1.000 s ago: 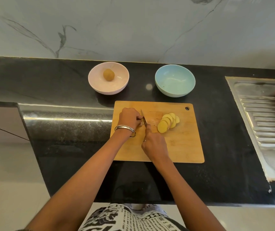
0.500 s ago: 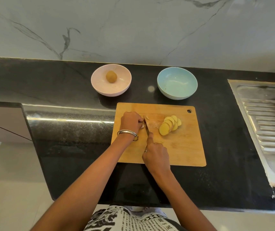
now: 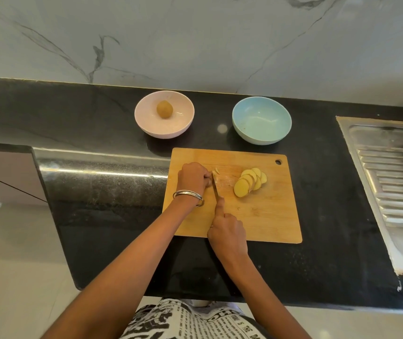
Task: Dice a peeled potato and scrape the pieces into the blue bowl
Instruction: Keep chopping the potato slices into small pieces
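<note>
one head-worn view looks steeply down, close over the countertop point(image 3: 97, 111).

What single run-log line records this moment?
phase: slicing | left hand: steadying potato end | right hand: holding knife | slices: fanned on board | blue bowl: empty

A cutting board point(image 3: 264, 216) lies on the counter point(image 3: 330, 192) near its front edge. At eleven o'clock from the board stands one bowl point(image 3: 146, 123) with a whole potato point(image 3: 164, 109) in it; at twelve o'clock stands the other bowl point(image 3: 242, 128), beside the first. Potato slices point(image 3: 249, 182) overlap on the board toward two o'clock. At three o'clock, set into the counter, lies the sink drainboard point(image 3: 391, 182).
</note>
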